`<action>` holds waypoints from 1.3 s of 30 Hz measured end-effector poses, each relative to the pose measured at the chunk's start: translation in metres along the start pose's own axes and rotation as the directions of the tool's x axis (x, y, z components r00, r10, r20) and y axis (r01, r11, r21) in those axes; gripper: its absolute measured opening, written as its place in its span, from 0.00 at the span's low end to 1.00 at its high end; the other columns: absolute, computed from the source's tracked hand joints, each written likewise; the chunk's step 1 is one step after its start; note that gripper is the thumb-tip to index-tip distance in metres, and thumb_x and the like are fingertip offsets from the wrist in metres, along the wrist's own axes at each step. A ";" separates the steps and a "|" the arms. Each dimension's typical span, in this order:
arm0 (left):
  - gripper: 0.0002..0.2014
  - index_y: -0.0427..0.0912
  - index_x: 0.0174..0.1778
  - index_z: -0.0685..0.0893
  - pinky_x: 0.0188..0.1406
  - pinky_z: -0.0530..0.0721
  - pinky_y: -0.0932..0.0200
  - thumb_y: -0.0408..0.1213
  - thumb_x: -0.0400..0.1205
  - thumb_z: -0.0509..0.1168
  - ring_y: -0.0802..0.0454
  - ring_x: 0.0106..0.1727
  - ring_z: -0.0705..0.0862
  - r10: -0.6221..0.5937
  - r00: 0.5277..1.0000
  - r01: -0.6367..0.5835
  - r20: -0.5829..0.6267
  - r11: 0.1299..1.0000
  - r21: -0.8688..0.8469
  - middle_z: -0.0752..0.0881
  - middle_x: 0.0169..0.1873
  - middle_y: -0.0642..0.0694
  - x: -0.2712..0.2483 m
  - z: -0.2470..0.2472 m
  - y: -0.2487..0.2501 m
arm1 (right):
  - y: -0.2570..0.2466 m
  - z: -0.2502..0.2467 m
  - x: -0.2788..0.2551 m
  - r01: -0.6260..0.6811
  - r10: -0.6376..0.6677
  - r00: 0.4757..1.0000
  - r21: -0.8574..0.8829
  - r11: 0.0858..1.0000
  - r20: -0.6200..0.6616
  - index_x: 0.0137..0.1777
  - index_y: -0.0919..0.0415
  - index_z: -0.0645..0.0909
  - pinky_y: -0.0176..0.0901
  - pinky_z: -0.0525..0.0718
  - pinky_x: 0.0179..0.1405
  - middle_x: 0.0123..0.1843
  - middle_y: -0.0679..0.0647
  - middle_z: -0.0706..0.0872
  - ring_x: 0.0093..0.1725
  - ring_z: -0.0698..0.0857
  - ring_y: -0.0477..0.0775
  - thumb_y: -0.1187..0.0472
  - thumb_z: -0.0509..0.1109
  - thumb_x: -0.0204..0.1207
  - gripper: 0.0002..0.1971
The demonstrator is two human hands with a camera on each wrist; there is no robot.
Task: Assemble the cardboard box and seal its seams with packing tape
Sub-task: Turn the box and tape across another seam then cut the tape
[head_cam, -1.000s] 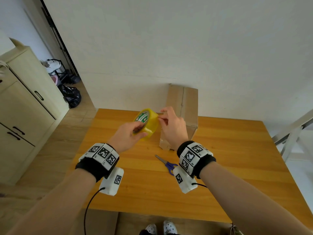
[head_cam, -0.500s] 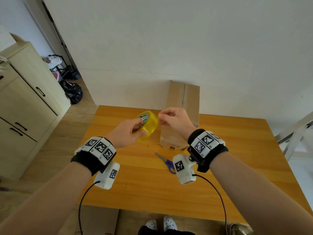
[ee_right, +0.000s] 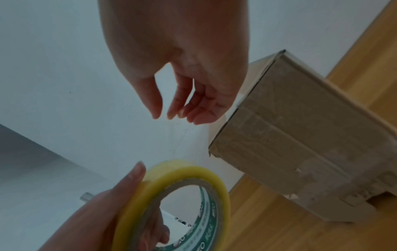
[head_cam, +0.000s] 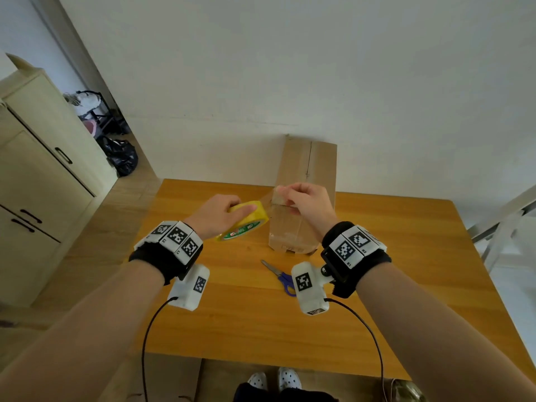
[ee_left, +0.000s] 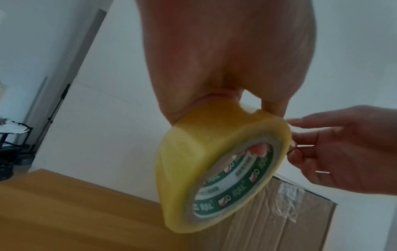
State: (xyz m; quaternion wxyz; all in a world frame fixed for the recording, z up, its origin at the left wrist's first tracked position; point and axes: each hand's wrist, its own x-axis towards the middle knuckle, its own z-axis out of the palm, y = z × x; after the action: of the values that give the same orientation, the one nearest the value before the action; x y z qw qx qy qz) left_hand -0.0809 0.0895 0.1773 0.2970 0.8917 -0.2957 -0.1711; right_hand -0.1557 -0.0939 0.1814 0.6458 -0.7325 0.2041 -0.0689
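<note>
A tall brown cardboard box (head_cam: 307, 169) lies on the wooden table (head_cam: 406, 256), with old tape scraps on its near end (ee_right: 300, 135). My left hand (head_cam: 217, 213) grips the yellow packing tape roll (head_cam: 246, 221), fingers through its green-printed core (ee_left: 232, 178). Just left of the box, the roll (ee_right: 171, 195) hangs in the air. My right hand (head_cam: 304, 198) pinches the free end of the clear tape at the box's upper left edge. A short clear strip (head_cam: 266, 198) stretches from the roll to those fingertips (ee_right: 171, 113).
Blue-handled scissors (head_cam: 280, 275) lie on the table in front of the box. A cream cabinet (head_cam: 43, 169) stands at the left beside a doorway. A white wall (head_cam: 290, 68) rises behind the table, and a metal frame (head_cam: 501, 227) stands at the right.
The roll has tipped flatter and dropped lower in my left hand. My right hand has drawn the tape end rightward to the box, pulling out a short strip.
</note>
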 end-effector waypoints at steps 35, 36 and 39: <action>0.30 0.47 0.16 0.64 0.22 0.59 0.60 0.65 0.73 0.62 0.54 0.15 0.57 -0.015 0.988 -0.023 0.156 0.971 0.240 0.58 0.13 0.53 0.072 -0.014 -0.008 | 0.043 -0.072 -0.013 -0.297 0.380 0.810 0.246 0.923 -0.447 0.37 0.63 0.85 0.37 0.74 0.28 0.38 0.55 0.88 0.30 0.75 0.46 0.62 0.76 0.73 0.06; 0.30 0.46 0.16 0.65 0.22 0.59 0.60 0.65 0.74 0.62 0.54 0.15 0.57 -0.010 0.987 -0.029 0.159 0.971 0.239 0.58 0.13 0.53 0.072 -0.012 -0.008 | 0.045 -0.074 -0.013 -0.304 0.394 0.801 0.260 0.916 -0.451 0.37 0.63 0.85 0.38 0.74 0.28 0.39 0.55 0.89 0.29 0.75 0.47 0.62 0.76 0.73 0.06; 0.30 0.47 0.16 0.63 0.23 0.60 0.60 0.66 0.73 0.62 0.54 0.16 0.57 -0.006 0.987 -0.034 0.162 0.970 0.241 0.59 0.14 0.53 0.075 -0.008 -0.007 | 0.047 -0.077 -0.012 -0.313 0.412 0.787 0.279 0.908 -0.459 0.38 0.64 0.85 0.37 0.74 0.28 0.39 0.55 0.90 0.29 0.74 0.46 0.62 0.77 0.72 0.06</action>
State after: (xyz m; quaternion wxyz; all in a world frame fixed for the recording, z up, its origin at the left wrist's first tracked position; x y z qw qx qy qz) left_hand -0.0162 0.0503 0.1692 0.1616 0.9024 -0.3439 -0.2033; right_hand -0.2043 -0.1638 0.1492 0.6360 -0.5703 0.4968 -0.1527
